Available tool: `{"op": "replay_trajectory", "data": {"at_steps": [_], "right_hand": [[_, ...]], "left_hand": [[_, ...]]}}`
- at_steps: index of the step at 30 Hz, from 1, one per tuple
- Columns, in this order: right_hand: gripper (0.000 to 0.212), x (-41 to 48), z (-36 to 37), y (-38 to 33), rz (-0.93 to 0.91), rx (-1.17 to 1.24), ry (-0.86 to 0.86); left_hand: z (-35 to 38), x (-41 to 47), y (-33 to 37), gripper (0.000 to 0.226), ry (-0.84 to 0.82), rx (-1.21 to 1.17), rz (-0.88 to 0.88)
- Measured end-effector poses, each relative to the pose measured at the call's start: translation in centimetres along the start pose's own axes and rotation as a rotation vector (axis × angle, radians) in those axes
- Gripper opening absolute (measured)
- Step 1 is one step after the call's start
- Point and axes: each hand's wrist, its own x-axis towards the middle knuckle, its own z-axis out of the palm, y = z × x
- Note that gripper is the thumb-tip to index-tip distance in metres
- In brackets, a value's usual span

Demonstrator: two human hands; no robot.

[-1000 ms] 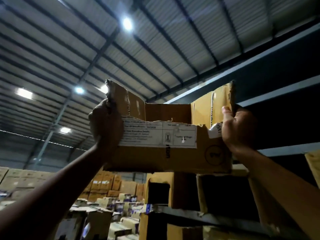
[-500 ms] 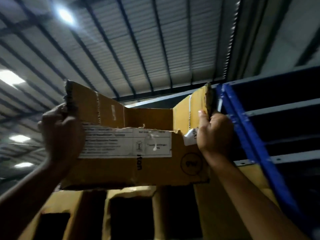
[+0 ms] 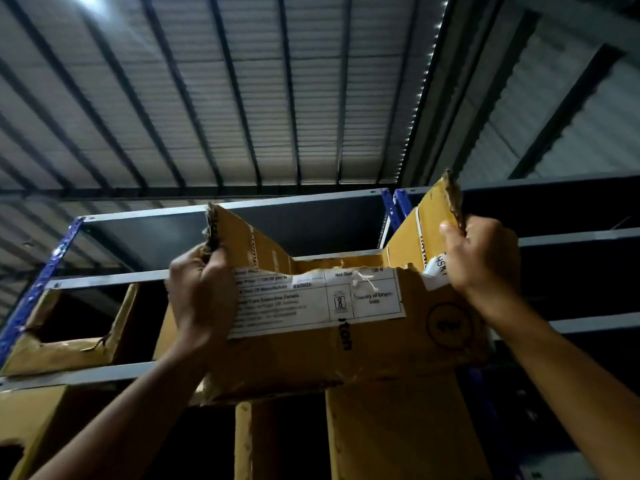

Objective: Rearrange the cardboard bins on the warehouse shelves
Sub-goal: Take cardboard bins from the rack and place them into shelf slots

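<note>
A brown cardboard bin (image 3: 374,344) with a torn front and a white printed label is held up overhead in front of the rack. My left hand (image 3: 204,299) grips its left side wall near the top edge. Its right side wall is pinched by my right hand (image 3: 485,261). The bin hangs level with the upper shelf (image 3: 107,280) of the blue-posted rack, partly covering the shelf opening behind it. The bin's inside is hidden from below.
Another cut-open cardboard bin (image 3: 69,341) sits on the shelf at the left. More bins (image 3: 398,434) stand on the shelf below. A blue upright post (image 3: 389,206) divides two rack bays. Grey shelf edges (image 3: 571,233) run off to the right. Corrugated roof overhead.
The view has swung from the open warehouse floor toward the rack. The bin, still in both hands, now sits in front of the upper shelf bay.
</note>
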Motion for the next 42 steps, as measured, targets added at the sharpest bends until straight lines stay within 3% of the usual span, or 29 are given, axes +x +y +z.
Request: {"op": "replay_trajectory", "data": {"at_steps": [7, 11, 14, 18, 20, 22, 25, 27, 30, 36, 42], "right_hand": [[0.036, 1.2, -0.1, 1.9, 0.01, -0.021, -0.027], [0.035, 1.2, -0.8, 2.1, -0.012, -0.039, -0.033], [0.032, 1.0, 0.3, 2.5, 0.008, -0.082, -0.031], [0.028, 0.3, 3.9, 3.7, -0.029, -0.09, -0.008], [0.049, -0.8, 5.1, 3.9, -0.131, -0.076, -0.025], [0.068, -2.1, 5.5, 3.9, -0.369, -0.176, -0.027], [0.075, -4.6, 6.3, 3.6, -0.81, -0.348, -0.201], [0.081, -6.1, 7.7, 4.0, -0.933, -0.464, -0.358], [0.083, -5.9, 9.3, 4.8, -0.886, -0.549, -0.421], [0.081, -2.8, 11.1, 5.8, -0.695, -0.552, -0.368], [0.092, 0.2, 13.6, 8.6, -0.692, -0.586, -0.413]], "left_hand": [[1.3, -0.2, 0.6, 0.042, -0.084, -0.051, 0.031], [0.6, -0.4, 1.5, 0.044, -0.143, 0.072, 0.153], [1.2, -0.9, 0.8, 0.024, -0.136, 0.215, 0.277], [3.5, -1.5, -2.3, 0.056, -0.143, 0.439, 0.401], [4.2, -1.1, -3.4, 0.065, -0.174, 0.467, 0.406], [4.8, -0.1, -4.4, 0.067, -0.189, 0.508, 0.38], [5.5, 0.9, -5.2, 0.052, -0.169, 0.599, 0.342], [6.1, 1.5, -5.4, 0.038, -0.164, 0.599, 0.282], [7.2, 1.6, -6.3, 0.039, -0.216, 0.538, 0.321], [10.1, -3.5, -8.6, 0.065, -0.337, 0.741, 0.782], [14.7, -3.1, -10.5, 0.069, -0.383, 0.905, 0.799]]}}
